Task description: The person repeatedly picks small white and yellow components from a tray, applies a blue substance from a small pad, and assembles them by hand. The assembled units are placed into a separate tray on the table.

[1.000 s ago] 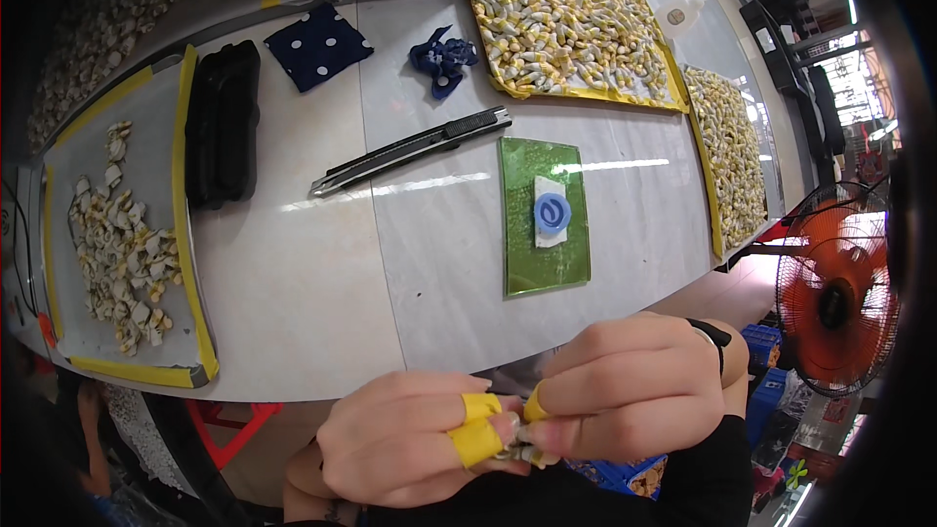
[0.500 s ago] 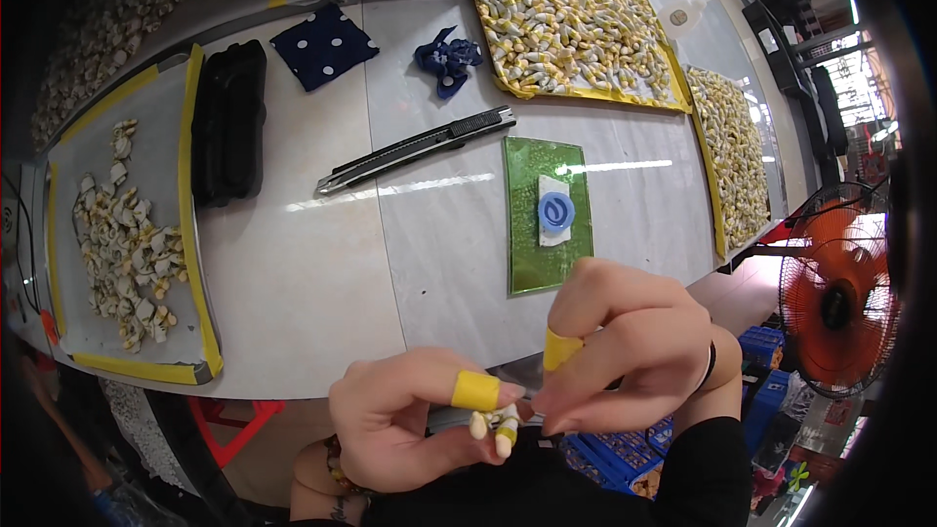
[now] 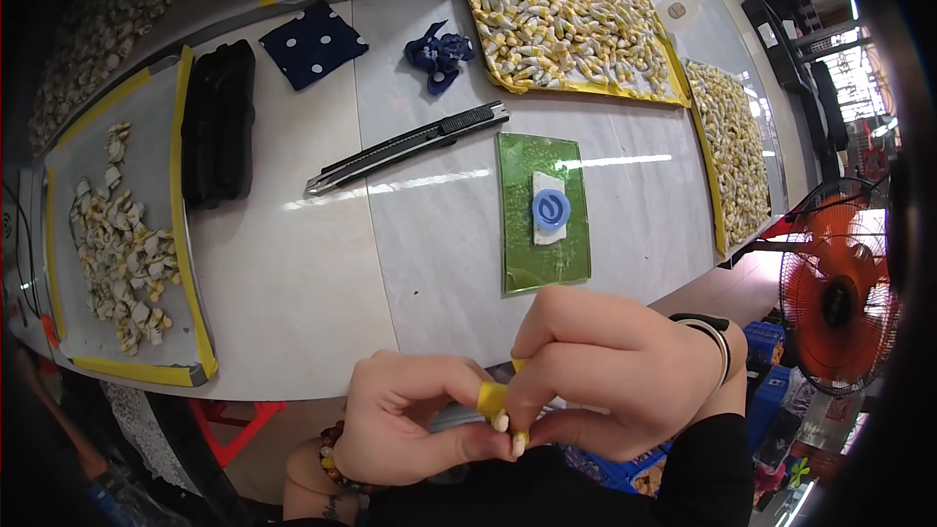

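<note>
My left hand [image 3: 400,420] and right hand [image 3: 610,381] each wear yellow finger tape [image 3: 492,398]. A multicoloured beaded bracelet [image 3: 330,454] circles my left wrist [image 3: 308,471], a black band [image 3: 699,318] and pale bangle [image 3: 723,343] my right. My right sleeve [image 3: 717,459] is black.

An orange caged fan [image 3: 837,301] is looming right of the table [image 3: 293,273], where a polka-dotted navy cloth [image 3: 310,51] is lying beyond a snap-off utility knife [image 3: 408,147].

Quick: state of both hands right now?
Left hand: closed, pinching a small white-and-yellow thing.
Right hand: fingertips at the same thing; whether they grip it cannot be told.
</note>
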`<action>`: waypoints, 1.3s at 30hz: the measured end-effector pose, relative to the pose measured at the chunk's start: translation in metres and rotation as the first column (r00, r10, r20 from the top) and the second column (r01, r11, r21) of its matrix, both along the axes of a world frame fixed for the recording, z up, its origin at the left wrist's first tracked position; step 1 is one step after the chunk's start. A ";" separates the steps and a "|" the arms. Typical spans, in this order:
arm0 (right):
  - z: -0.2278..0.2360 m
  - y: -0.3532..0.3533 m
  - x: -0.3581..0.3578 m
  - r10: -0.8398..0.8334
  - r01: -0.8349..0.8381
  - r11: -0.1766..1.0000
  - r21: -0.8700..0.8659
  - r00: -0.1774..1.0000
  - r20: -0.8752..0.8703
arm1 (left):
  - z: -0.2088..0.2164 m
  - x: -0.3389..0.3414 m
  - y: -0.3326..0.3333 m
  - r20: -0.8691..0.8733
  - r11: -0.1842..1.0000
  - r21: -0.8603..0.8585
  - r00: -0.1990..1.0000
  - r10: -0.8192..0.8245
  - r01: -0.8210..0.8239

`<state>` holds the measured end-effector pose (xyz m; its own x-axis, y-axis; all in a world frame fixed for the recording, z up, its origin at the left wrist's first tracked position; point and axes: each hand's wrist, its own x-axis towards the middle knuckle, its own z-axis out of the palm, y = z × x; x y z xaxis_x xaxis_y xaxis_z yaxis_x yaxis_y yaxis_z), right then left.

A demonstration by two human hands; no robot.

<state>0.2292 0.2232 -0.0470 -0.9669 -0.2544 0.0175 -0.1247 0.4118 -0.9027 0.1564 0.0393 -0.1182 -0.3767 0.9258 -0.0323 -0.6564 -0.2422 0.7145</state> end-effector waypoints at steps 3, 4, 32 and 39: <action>0.003 -0.002 0.001 -0.015 0.015 0.999 0.042 1.000 0.005 | 0.000 -0.001 0.001 -0.009 1.000 -0.003 1.000 -0.019 0.019; 0.002 -0.001 0.002 -0.008 0.009 0.999 0.039 1.000 -0.012 | 0.000 -0.001 0.001 -0.018 1.000 -0.003 0.999 -0.028 0.028; -0.016 0.011 0.005 -0.029 0.030 0.968 -0.250 1.000 0.005 | -0.008 0.006 0.004 0.093 0.998 0.042 0.994 -0.059 0.055; -0.009 0.013 0.008 0.009 -0.009 0.997 -0.074 1.000 0.004 | 0.007 0.001 0.002 -0.165 0.985 -0.127 0.977 -0.135 0.115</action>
